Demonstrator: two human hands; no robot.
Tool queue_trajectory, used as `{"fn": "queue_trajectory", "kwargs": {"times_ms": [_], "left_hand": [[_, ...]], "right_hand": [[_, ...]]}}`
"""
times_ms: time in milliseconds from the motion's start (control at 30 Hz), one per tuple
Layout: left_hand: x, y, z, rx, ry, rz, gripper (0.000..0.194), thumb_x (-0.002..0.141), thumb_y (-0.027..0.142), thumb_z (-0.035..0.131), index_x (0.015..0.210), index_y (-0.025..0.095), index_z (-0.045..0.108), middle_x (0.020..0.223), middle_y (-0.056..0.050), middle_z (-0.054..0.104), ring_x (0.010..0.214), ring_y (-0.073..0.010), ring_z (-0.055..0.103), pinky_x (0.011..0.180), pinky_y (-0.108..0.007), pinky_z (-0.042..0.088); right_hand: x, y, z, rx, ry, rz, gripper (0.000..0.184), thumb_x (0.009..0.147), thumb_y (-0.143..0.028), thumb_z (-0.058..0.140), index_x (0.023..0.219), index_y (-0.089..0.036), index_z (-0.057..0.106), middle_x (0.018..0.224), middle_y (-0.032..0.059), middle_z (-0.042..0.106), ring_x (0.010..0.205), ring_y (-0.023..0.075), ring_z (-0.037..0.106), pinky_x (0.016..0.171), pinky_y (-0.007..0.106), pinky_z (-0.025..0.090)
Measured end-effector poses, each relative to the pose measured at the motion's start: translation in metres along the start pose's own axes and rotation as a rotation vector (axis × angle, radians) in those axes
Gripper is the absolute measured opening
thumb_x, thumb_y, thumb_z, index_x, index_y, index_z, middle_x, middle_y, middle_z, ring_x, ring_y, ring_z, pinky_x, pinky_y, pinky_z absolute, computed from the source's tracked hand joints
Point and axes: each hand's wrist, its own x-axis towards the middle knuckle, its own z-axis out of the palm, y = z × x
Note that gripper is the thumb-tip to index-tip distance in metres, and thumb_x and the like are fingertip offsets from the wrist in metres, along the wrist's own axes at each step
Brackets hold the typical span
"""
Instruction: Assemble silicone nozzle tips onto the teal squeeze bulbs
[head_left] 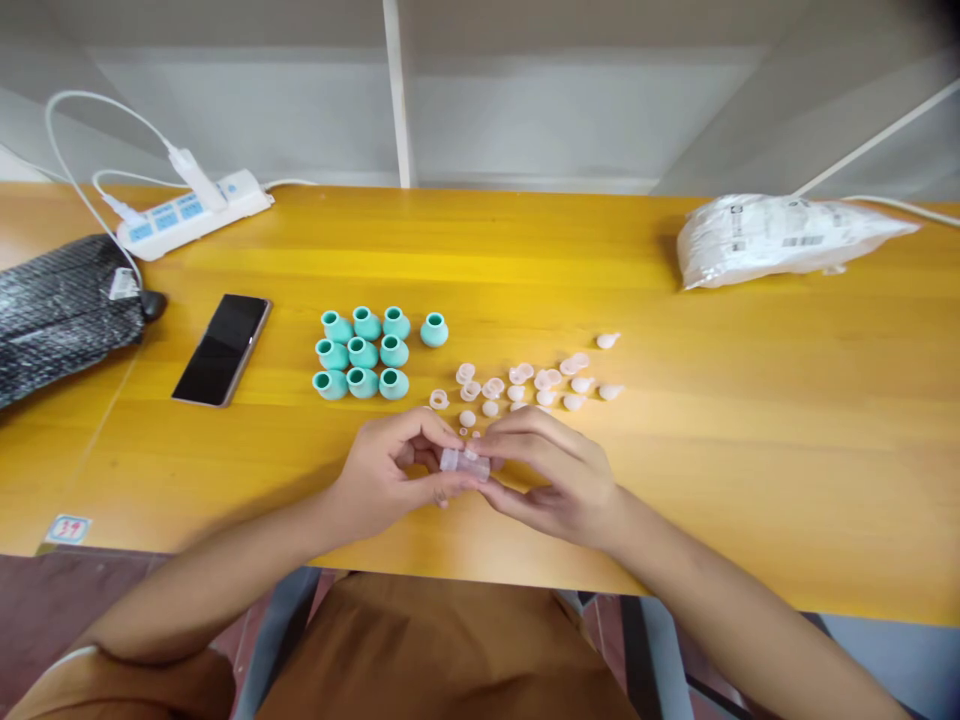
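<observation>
Near the front edge of the table, a small translucent plastic cylinder [466, 464] lies sideways between my two hands. My left hand [390, 470] pinches its left end between thumb and fingers. At the other end, my right hand [559, 475] has its fingertips closed on the same cylinder, around a small whitish part. Just beyond my fingers lie several translucent caps with rings [519, 374] and small white bulbs with thin tips [581, 384]. My right fingers hide some of these. Left of them stand several teal pear-shaped pots [362, 352] with open mouths.
A black phone [222, 350] lies at the left. Behind it are a white power strip [196, 215] with plugged-in cables and a black bubble-wrapped package [67, 305]. A white plastic parcel [780, 238] rests at the back right, near the grey partition [585, 120].
</observation>
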Motion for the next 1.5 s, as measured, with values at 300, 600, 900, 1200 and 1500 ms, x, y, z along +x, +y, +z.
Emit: {"fn": "queue_trajectory", "kwargs": {"times_ms": [300,600,900,1200,1500], "left_hand": [[0.0006,0.0005,-0.0012,0.084,-0.007,0.076,0.027,0.084,0.014,0.100,0.092,0.017,0.074,0.089,-0.001,0.077,0.066,-0.0103,0.074,0.059,-0.018,0.065],[0.0028,-0.0007,-0.0059,0.230,0.012,0.176,0.027,0.087,0.027,0.101,0.101,0.018,0.080,0.095,-0.005,0.082,0.079,-0.0149,0.078,0.070,-0.023,0.065],[0.0026,0.0026,-0.0036,0.148,0.023,0.100,0.027,0.083,0.020,0.103,0.097,0.018,0.080,0.092,-0.003,0.081,0.073,-0.0119,0.076,0.064,-0.019,0.064],[-0.0010,0.0040,-0.0010,0.027,0.025,-0.114,0.032,0.082,0.029,0.104,0.090,0.016,0.076,0.085,-0.004,0.080,0.061,-0.0127,0.072,0.053,-0.022,0.064],[0.0027,0.0060,-0.0033,0.056,0.005,-0.064,0.030,0.082,0.027,0.104,0.089,0.015,0.077,0.082,-0.004,0.079,0.060,-0.0121,0.071,0.052,-0.020,0.063]], "right_hand": [[0.0040,-0.0054,-0.0030,0.084,-0.017,0.061,0.034,0.102,-0.011,0.079,0.135,-0.018,0.069,0.105,0.0080,0.076,0.086,0.0181,0.074,0.075,0.030,0.065],[0.0053,-0.0045,-0.0024,0.075,-0.016,0.113,0.047,0.103,-0.015,0.079,0.146,-0.022,0.065,0.104,0.0058,0.072,0.084,0.0180,0.073,0.078,0.032,0.067],[0.0044,-0.0042,-0.0022,0.067,-0.008,0.063,0.038,0.103,-0.013,0.079,0.138,-0.021,0.069,0.110,0.0094,0.075,0.091,0.0194,0.076,0.078,0.031,0.069],[0.0043,-0.0035,-0.0027,0.039,-0.024,0.031,0.039,0.104,-0.014,0.077,0.141,-0.022,0.067,0.105,0.0079,0.077,0.085,0.0192,0.075,0.074,0.032,0.068],[0.0015,-0.0039,-0.0004,0.073,0.008,0.037,0.049,0.102,-0.009,0.078,0.147,-0.022,0.067,0.112,0.0090,0.080,0.093,0.0200,0.079,0.080,0.032,0.070]]}}
